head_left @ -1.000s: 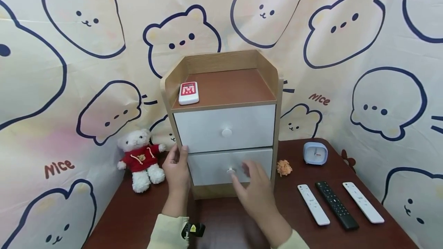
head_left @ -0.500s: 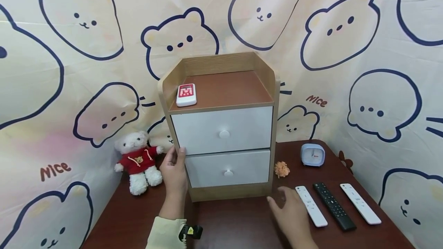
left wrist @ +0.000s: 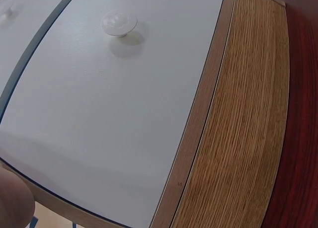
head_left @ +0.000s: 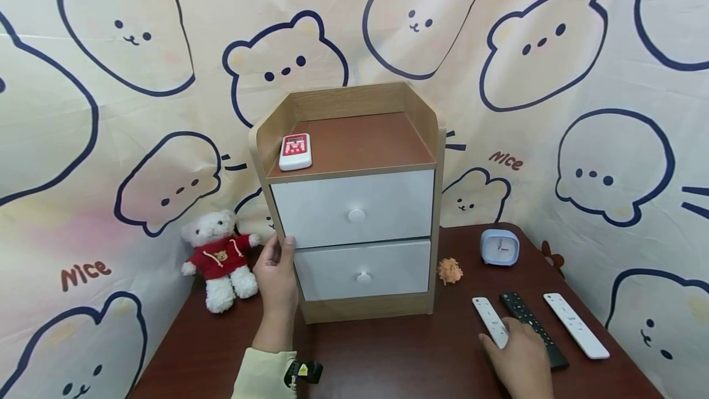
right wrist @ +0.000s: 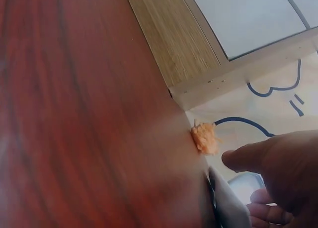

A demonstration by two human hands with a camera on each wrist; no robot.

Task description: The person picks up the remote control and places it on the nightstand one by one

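In the head view my left hand (head_left: 277,279) rests against the left side of a small wooden cabinet (head_left: 365,310), thumb at its front edge. That thumb shows at the lower left corner of the left wrist view, beside the white lower drawer (left wrist: 119,109) with its round knob (left wrist: 119,23). My right hand (head_left: 520,356) is over the left white remote control (head_left: 490,319), hiding its lower end, and overlaps the black remote control (head_left: 523,313). In the right wrist view the thumb is stretched out, with the remote below it, near the other fingertips.
A second white remote control (head_left: 576,325) lies at the right. Behind are a blue clock (head_left: 500,247) and an orange fuzzy clump (head_left: 450,270). A teddy bear (head_left: 224,257) in red sits left of the cabinet. A red-and-white calculator-like device (head_left: 295,151) lies on the cabinet's top shelf.
My right hand has moved from the lower drawer's knob, right and toward me, to the left white remote control. My left hand has stayed at the cabinet's side.
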